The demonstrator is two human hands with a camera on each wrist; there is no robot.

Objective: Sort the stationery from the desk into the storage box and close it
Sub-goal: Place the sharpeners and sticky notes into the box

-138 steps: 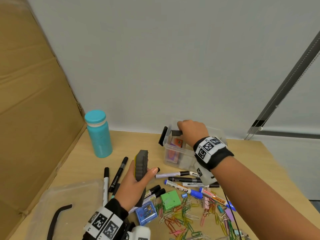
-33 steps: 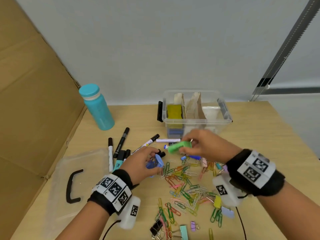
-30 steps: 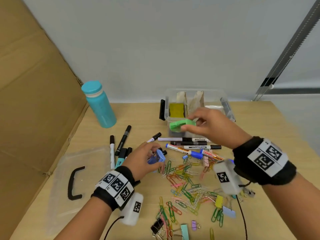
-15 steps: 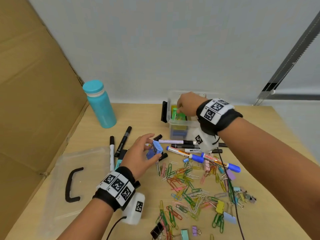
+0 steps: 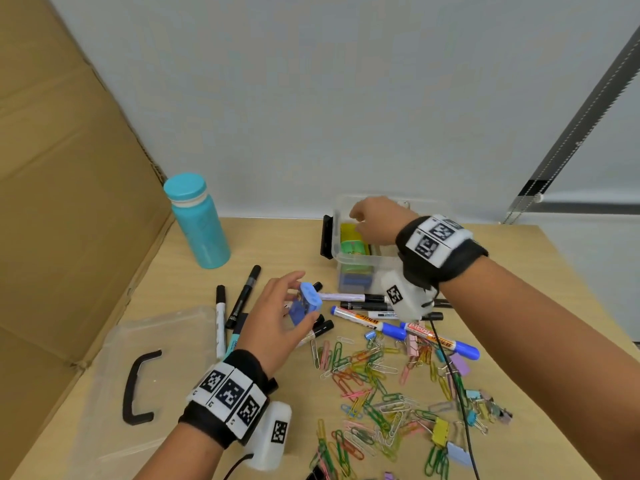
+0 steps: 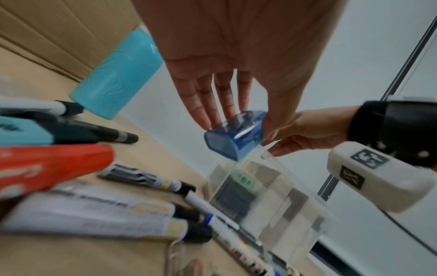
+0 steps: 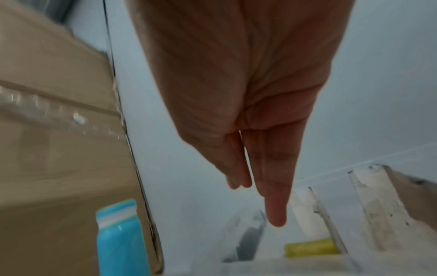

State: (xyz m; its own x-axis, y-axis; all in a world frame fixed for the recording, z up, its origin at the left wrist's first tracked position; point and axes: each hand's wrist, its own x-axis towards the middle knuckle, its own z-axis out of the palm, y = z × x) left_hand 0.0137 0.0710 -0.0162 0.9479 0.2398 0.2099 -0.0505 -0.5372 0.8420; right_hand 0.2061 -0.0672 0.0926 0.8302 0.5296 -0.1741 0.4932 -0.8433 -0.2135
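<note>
The clear storage box [image 5: 360, 263] stands open at the back of the desk, with a green sharpener [image 5: 354, 247] lying in its left compartment on a yellow eraser [image 7: 311, 247]. My right hand [image 5: 372, 216] hovers over that compartment, fingers straight and empty [image 7: 272, 196]. My left hand [image 5: 277, 317] pinches a blue sharpener [image 5: 304, 303] between thumb and fingers above the markers [image 5: 360, 298]; the left wrist view shows the blue sharpener [image 6: 236, 134] held in the air in front of the box [image 6: 264, 196]. Several markers and many paper clips [image 5: 374, 379] lie on the desk.
The box's clear lid [image 5: 145, 375] with a black handle lies at the front left. A teal bottle [image 5: 197, 223] stands at the back left beside a cardboard wall [image 5: 69, 185]. Binder clips [image 5: 446, 434] lie at the front right. A cable [image 5: 450, 375] trails from my right wrist.
My right hand carried the green sharpener from the desk to the box and let it go there. My left hand picked up the blue sharpener and lifted it slightly toward the box.
</note>
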